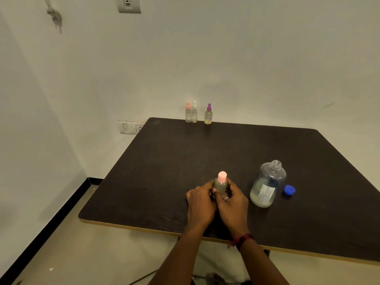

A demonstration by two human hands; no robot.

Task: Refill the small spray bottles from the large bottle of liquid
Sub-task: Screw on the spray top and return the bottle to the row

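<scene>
Fingers (206,187) of the left hand (200,204) and of the right hand (233,202) curl round a small pink-capped bottle (221,185), one hand on each side, so both are clamped on it. The bottle stands upright on the dark table (164,161), near the front edge, with pale greenish liquid showing between the hands and its cap in place. A red band (243,239) sits on the right wrist. Just to the right of the hands stands the large clear bottle (267,186), its neck open, a white label on its side and pale liquid in its lower part. Its blue cap (289,190) lies on the table just beside it, further right. Well apart, at the far edge by the wall, three small spray bottles stand upright: an orange-topped bottle (188,114) and a white-topped bottle (194,114) close together, both clear, and a purple-topped bottle (208,115) holding yellowish liquid just to their right. Wall sockets (131,127) show past the table's far left corner.
</scene>
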